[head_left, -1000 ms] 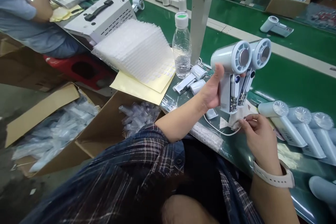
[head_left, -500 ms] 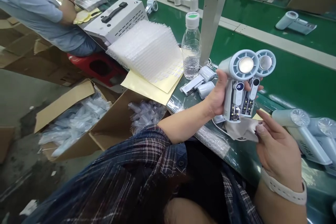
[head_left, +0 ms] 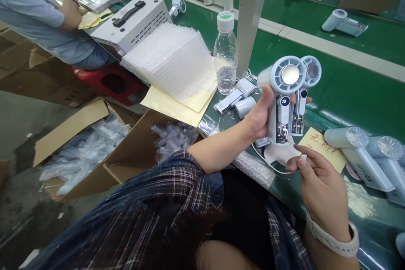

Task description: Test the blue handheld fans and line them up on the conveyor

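Observation:
Two light-blue handheld fans are gripped together by my left hand (head_left: 261, 114), their handles upright and opened to show circuit boards. The nearer fan (head_left: 284, 114) has a small display that reads 20; the farther fan (head_left: 311, 71) is partly hidden behind it. Below and to the right, my right hand (head_left: 325, 190) pinches the pale plug of a white charging cable (head_left: 303, 157) between thumb and fingers. That plug is apart from the fans. A whitish cloth-like piece (head_left: 278, 152) lies under the handles, beside the cable.
Wrapped fans (head_left: 363, 168) lie at right, near a yellow note (head_left: 325, 147) with red writing. A water bottle (head_left: 225, 57), a bubble-wrap stack (head_left: 174, 59) and a metal post (head_left: 251, 21) stand beyond my left arm. Open cartons (head_left: 126, 152) sit at lower left. A co-worker (head_left: 63, 21) is at upper left.
My right hand has shifted left towards the fan handles, and the cable plug now shows in its fingers. More of the yellow note is visible. My left hand still holds both fans.

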### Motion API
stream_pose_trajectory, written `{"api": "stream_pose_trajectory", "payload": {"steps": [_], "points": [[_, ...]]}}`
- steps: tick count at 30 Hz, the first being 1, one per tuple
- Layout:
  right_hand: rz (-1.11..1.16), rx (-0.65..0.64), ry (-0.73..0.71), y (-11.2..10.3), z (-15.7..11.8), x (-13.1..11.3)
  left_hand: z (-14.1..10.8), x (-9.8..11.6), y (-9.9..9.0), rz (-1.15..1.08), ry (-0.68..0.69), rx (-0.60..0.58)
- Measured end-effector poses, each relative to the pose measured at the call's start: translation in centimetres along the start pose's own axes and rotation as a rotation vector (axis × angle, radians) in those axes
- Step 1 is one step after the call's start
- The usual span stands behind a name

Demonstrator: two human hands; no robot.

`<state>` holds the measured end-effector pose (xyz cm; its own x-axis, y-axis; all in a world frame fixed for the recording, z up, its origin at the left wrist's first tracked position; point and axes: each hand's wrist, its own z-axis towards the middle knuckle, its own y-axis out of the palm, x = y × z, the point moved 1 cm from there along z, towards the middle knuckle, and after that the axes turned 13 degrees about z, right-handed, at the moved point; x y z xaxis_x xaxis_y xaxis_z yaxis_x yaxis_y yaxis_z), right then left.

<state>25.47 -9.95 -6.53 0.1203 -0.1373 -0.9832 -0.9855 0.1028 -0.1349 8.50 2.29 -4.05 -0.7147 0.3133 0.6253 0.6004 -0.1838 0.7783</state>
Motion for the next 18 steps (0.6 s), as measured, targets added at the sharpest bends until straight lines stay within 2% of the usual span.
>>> {"api": "stream_pose_trajectory", "payload": {"steps": [2,4,9,12,14,16,18], "points": [[0.085,-0.113,0.017,0.8,0.1,-0.5,0.1,0.0,-0.1,-0.036,-0.019,0.022],[0.096,-0.153,-0.016,1.8,0.3,-1.0,0.2,0.1,0.0,-0.088,-0.036,0.035],[0.159,-0.135,-0.155,3.9,0.1,-1.5,-0.1,0.7,0.1,-0.086,-0.066,-0.072],[0.302,-0.124,-0.124,4.2,-0.5,-1.5,-0.2,0.5,0.0,0.026,-0.047,-0.104],[0.386,-0.204,-0.059,4.0,-0.7,-1.6,-0.2,0.3,0.0,0.094,-0.029,-0.121],[0.35,-0.268,-0.037,3.8,-0.7,-1.8,-0.1,0.0,0.0,0.135,-0.023,-0.15],[0.34,-0.235,-0.063,3.9,-0.8,-2.1,-0.1,-0.3,0.0,0.163,-0.012,-0.146]]}}
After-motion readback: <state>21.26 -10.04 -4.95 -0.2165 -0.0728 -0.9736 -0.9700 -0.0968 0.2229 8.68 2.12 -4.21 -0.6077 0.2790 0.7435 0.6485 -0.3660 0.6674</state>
